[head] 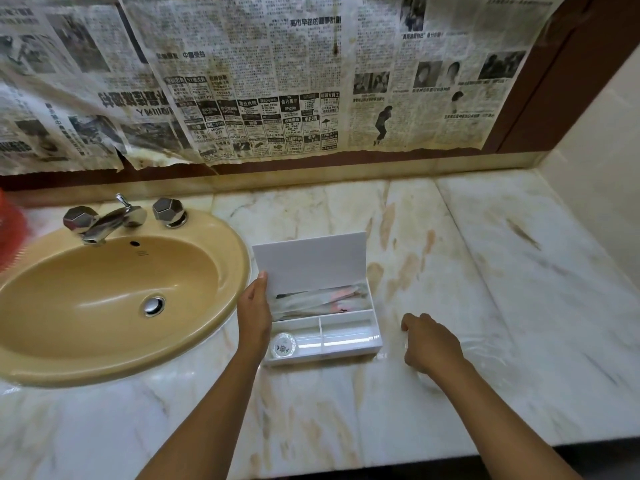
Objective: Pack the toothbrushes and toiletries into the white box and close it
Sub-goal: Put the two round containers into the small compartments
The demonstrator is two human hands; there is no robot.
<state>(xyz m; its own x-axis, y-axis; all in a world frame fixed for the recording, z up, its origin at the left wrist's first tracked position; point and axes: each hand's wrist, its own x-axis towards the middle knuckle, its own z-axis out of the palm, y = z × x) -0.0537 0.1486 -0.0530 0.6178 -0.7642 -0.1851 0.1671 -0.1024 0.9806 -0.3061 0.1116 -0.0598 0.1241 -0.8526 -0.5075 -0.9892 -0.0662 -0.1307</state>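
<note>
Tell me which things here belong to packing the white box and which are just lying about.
Part of the job:
white box, lid up
wrapped toothbrushes in its back compartment
round packet, front left compartment
clear packet under the right hand
left hand at the box

Lying about:
sink
tap
newspaper

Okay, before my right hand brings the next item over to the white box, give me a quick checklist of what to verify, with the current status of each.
1. Hinged lid of the white plastic box raised clear of the compartments: ok.
2. Left hand steadying the box at its left edge, thumb by the lid: ok.
3. Wrapped toothbrushes lying in the long rear compartment: ok.
4. Front right compartment free for another item: ok.
5. Small round patterned item seated in the front left compartment: ok.
6. Right hand has a firm grip on the clear wrapped thing on the marble counter: cannot tell, the fingers hide it.
</note>
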